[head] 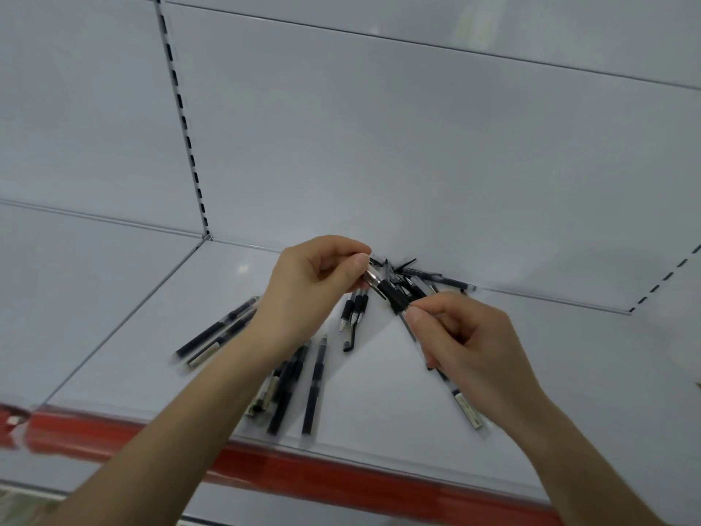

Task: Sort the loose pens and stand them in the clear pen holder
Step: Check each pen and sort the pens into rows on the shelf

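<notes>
The left hand (315,294) pinches the tip of one pen (392,296). The right hand (466,336) (at 4 o'clock) pinches its middle. Loose pens (313,385) lie on the shelf (379,404).

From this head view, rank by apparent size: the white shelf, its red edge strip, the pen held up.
Largest: white shelf
Next: red edge strip
Smallest: held pen

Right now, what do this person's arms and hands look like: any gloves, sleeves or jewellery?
The left hand and right hand are bare: no gloves, no rings that show. The left forearm and right forearm are bare too, with no sleeve, watch or bracelet anywhere in view. The visible thumbnails are short and unpainted.
</notes>
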Demonstrator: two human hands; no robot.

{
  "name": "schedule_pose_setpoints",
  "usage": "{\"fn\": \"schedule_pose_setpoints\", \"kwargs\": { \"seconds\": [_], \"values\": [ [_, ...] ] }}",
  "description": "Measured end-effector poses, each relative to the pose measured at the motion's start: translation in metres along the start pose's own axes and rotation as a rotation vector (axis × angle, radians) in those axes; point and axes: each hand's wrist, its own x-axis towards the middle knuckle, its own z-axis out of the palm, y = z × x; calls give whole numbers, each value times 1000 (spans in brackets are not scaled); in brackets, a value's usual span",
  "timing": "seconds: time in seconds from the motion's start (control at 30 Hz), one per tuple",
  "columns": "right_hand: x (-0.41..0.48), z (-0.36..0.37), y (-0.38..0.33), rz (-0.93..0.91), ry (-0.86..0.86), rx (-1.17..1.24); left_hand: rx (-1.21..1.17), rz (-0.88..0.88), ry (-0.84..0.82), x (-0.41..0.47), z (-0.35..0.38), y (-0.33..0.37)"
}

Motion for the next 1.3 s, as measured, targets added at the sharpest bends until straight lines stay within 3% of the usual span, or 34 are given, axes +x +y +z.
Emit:
{"fn": "schedule_pose_setpoints", "kwargs": {
  "seconds": [0.4, 0.57, 0.73, 0.9, 1.07, 1.2, 1.3],
  "values": [
    [4, 23, -7, 1, 9, 44, -119, -6, 109, -3, -3, 1],
    [15, 34, 7, 17, -151, -10, -90, -100, 81, -2, -8, -6],
    [45, 35, 40, 37, -152, -227, 269, -134, 158, 6, -38, -27],
    [79, 42, 55, -187, -237, -552, 657, -146, 175, 11, -64, -43],
    [101, 50, 65, -323, -544, -827, 793, -204, 142, 13, -74, -56],
    [100, 42, 67, -297, -560, -909, 941, -216, 94, 18, -75, -64],
    [94, 36, 71, -317, -467, -849, 992, -171, 81, 24, -68, -65]
  ]
}}
